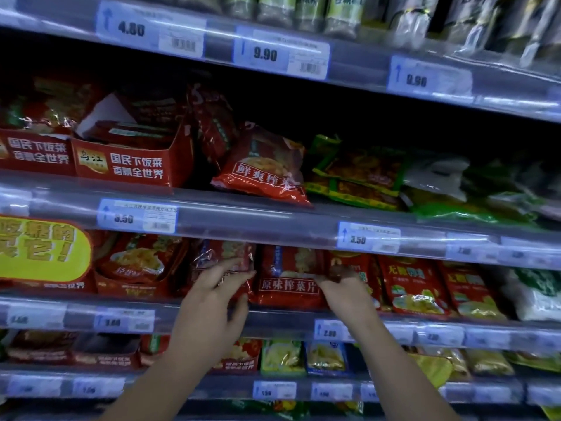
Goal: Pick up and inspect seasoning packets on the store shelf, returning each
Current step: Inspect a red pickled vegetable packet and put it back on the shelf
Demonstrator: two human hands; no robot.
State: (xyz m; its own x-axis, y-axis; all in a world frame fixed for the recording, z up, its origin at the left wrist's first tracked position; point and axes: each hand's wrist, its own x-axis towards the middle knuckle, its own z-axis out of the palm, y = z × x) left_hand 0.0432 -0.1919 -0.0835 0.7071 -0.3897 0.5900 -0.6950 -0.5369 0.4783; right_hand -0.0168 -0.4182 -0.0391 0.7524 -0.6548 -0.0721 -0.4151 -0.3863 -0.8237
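Both my hands reach into the middle shelf (273,322), where red packets stand in a row. My left hand (217,294) has its fingers and thumb closed around a shiny red packet (223,256) at the shelf front. Beside it stands a red packet with white lettering (290,278); my right hand (341,287) touches its right edge with curled fingers, and whether it grips the packet is unclear. More red packets (413,287) stand to the right of my right hand.
The shelf above holds red display cartons (133,162), a red bag (264,171) leaning over the edge and green packets (361,177). Price-tag rails (136,215) front every shelf. A yellow promo sign (42,250) hangs at left. Lower shelves carry small yellow and red packets (282,357).
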